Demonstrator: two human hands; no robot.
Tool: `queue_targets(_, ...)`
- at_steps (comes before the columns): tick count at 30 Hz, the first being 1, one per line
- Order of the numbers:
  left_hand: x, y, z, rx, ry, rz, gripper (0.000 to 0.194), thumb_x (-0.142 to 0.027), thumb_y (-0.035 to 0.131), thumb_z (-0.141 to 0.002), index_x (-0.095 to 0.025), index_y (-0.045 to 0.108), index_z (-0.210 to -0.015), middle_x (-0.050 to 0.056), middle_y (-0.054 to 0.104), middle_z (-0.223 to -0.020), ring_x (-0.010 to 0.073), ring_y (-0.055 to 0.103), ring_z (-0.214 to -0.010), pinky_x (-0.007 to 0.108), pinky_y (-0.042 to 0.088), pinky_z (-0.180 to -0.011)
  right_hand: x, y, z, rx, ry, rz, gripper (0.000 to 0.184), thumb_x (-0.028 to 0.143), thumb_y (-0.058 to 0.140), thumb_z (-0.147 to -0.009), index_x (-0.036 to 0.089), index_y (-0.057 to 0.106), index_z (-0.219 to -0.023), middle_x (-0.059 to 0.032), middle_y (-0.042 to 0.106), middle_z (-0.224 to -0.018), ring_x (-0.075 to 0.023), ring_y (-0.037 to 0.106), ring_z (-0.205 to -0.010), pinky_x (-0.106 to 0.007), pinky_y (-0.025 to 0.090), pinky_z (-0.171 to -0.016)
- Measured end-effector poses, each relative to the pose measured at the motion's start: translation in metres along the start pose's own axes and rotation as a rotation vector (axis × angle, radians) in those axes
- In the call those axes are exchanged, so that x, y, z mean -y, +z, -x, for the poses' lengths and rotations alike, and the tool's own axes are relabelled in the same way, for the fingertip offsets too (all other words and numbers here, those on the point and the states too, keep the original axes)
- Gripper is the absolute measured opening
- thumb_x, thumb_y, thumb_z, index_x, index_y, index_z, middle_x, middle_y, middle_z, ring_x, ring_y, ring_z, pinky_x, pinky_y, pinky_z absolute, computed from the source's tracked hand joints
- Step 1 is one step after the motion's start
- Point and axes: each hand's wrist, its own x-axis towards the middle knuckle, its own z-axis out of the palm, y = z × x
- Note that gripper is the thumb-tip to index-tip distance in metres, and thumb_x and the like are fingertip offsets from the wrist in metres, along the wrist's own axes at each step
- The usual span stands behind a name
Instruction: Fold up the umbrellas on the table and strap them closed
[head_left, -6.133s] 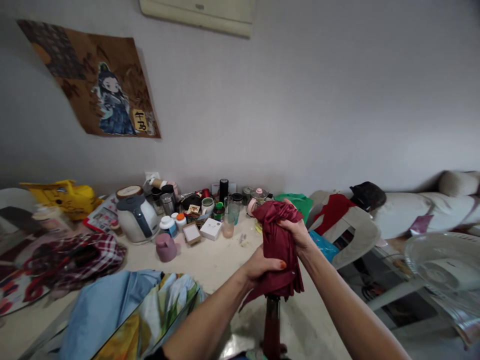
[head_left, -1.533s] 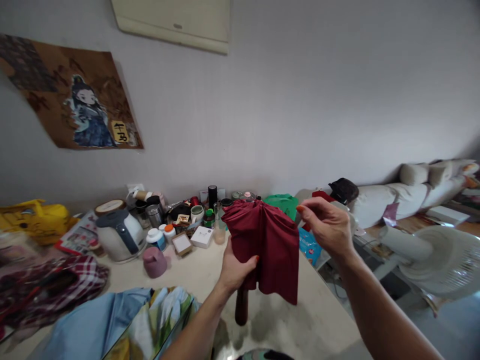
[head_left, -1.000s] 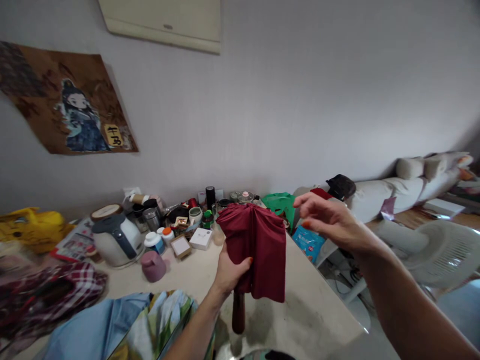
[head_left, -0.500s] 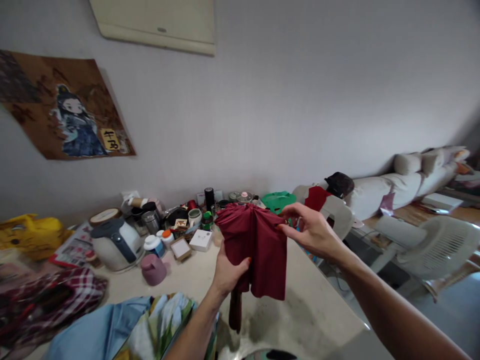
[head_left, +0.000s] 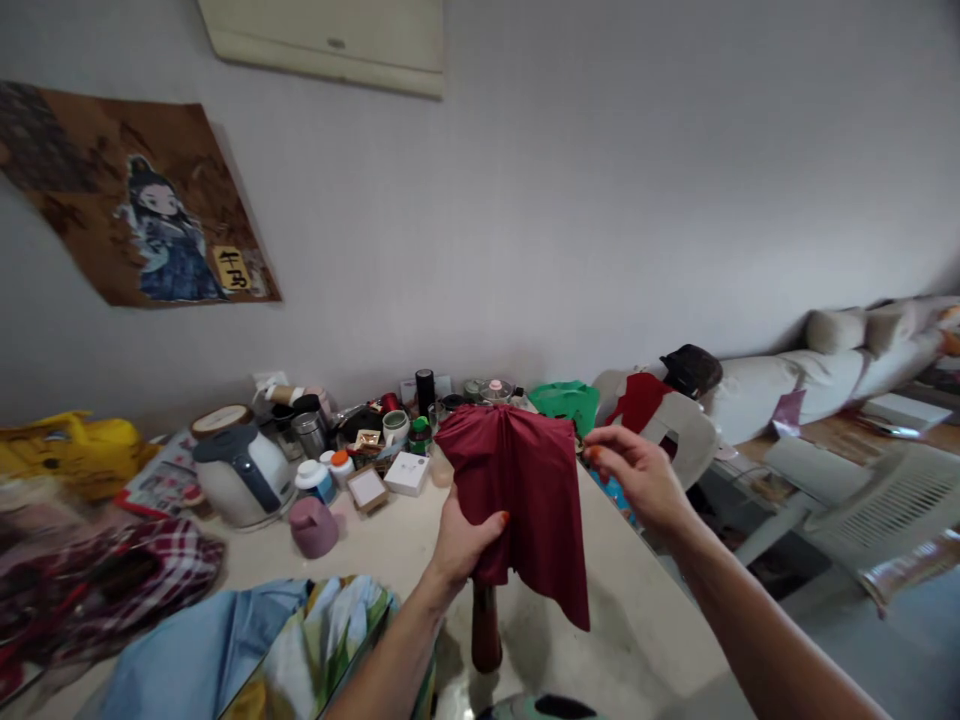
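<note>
A dark red folding umbrella (head_left: 536, 500) is held upright over the table, its fabric loose and hanging in folds. Its brown handle (head_left: 486, 630) points down below the cloth. My left hand (head_left: 466, 535) is closed around the umbrella's left side, thumb across the fabric. Just right of the umbrella's upper edge is my right hand (head_left: 634, 475), apart from the cloth, with its fingers parted and no object visible in them. Light blue fabric (head_left: 202, 640) and a patterned yellow, green and white fabric (head_left: 322, 640) lie bunched to the left of my left forearm.
A kettle (head_left: 244, 475), a pink cup (head_left: 313, 527), a white box (head_left: 407, 473) and several jars crowd the back left of the table (head_left: 630, 610). A plaid cloth (head_left: 165, 560) lies at left. A white fan (head_left: 870, 510) stands beyond the table's right edge.
My right hand has let go of the umbrella's fabric edge and moved slightly right. The released right panel hangs lower and flares outward. My left hand keeps its hold.
</note>
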Motion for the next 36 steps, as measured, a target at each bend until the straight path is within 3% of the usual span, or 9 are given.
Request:
queue_targets(6,0.002,0.02,0.009,0.096,0.056,0.005,0.071,-0.038,0.081,-0.059,-0.015,0.051,-0.118,0.014,0.066,-0.117,0.0262,0.064,-0.105,0.04,0.05,-0.094,-0.013,0.038,0.029,0.3,-0.135,0.038,0.028,0.03,0.062,-0.081,0.024,0.057,-0.108,-0.0025,0.064,-0.089,-0.017,0.061,-0.078,-0.031,0.052,-0.072)
queue_targets(13,0.001,0.015,0.011,0.142,0.092,-0.045,0.067,-0.024,0.077,-0.059,-0.015,0.05,-0.12,0.014,0.065,-0.117,0.0274,0.063,-0.105,0.042,0.048,-0.094,-0.019,0.0,0.001,-0.096,-0.459,0.142,0.03,0.031,0.066,-0.081,0.028,0.057,-0.109,-0.006,0.058,-0.104,-0.02,0.059,-0.09,-0.035,0.051,-0.078)
queue_targets(16,0.0,0.01,0.013,0.202,0.165,-0.175,0.07,-0.02,0.075,-0.055,-0.016,0.052,-0.121,0.012,0.064,-0.119,0.0289,0.06,-0.109,0.042,0.045,-0.097,0.016,-0.019,-0.02,0.125,-0.539,0.286,0.057,0.042,0.074,-0.072,0.028,0.052,-0.122,-0.0106,0.054,-0.122,-0.0283,0.054,-0.11,-0.042,0.048,-0.088)
queue_targets(19,-0.002,0.013,0.019,0.278,0.18,-0.29,0.076,-0.018,0.076,-0.051,-0.019,0.053,-0.124,0.009,0.067,-0.115,0.0292,0.062,-0.104,0.04,0.048,-0.092,0.049,-0.009,-0.024,0.528,-0.598,0.609,0.091,0.045,0.087,-0.049,0.025,0.049,-0.129,-0.0128,0.054,-0.127,-0.0341,0.051,-0.115,-0.046,0.042,-0.096)
queue_targets(21,-0.001,0.018,0.023,0.329,0.175,-0.333,0.081,-0.019,0.075,-0.05,-0.021,0.051,-0.127,0.008,0.068,-0.112,0.029,0.064,-0.1,0.038,0.05,-0.087,0.056,0.009,-0.021,0.703,-0.59,0.838,0.08,0.04,0.086,-0.053,0.024,0.054,-0.124,-0.0127,0.061,-0.116,-0.0336,0.055,-0.107,-0.044,0.044,-0.089)
queue_targets(25,0.003,0.025,0.03,0.323,0.158,-0.41,0.095,-0.018,0.074,-0.049,-0.023,0.042,-0.138,0.009,0.069,-0.11,0.0307,0.066,-0.096,0.036,0.05,-0.082,0.042,0.034,-0.022,0.733,-0.443,1.144,0.013,0.023,0.061,-0.08,0.019,0.065,-0.092,-0.0077,0.066,-0.077,-0.0211,0.059,-0.069,-0.029,0.041,-0.063)
queue_targets(30,0.001,0.026,0.036,0.294,0.153,-0.701,0.113,-0.019,0.071,-0.056,-0.02,0.01,-0.151,0.016,0.062,-0.122,0.0356,0.061,-0.108,0.043,0.046,-0.089,0.031,0.039,-0.047,0.831,-0.196,1.219,0.016,0.011,0.05,-0.077,0.016,0.065,-0.078,-0.0071,0.068,-0.074,-0.0164,0.059,-0.066,-0.023,0.035,-0.057)
queue_targets(34,-0.001,0.023,0.036,0.458,0.237,-0.704,0.102,-0.018,0.068,-0.06,-0.025,0.02,-0.15,0.012,0.051,-0.139,0.033,0.052,-0.121,0.044,0.04,-0.1,0.018,0.036,-0.07,0.981,-0.024,1.2,0.016,0.012,0.057,-0.069,0.015,0.068,-0.079,-0.0068,0.069,-0.078,-0.0178,0.061,-0.071,-0.023,0.039,-0.058)
queue_targets(36,0.0,0.018,0.032,0.507,0.21,-0.558,0.102,-0.018,0.07,-0.058,-0.024,0.024,-0.149,0.01,0.051,-0.139,0.0308,0.051,-0.121,0.041,0.04,-0.102,0.01,0.024,-0.08,0.908,-0.038,1.065,0.015,0.016,0.055,-0.072,0.015,0.068,-0.079,-0.0059,0.067,-0.074,-0.0173,0.06,-0.069,-0.025,0.042,-0.061)
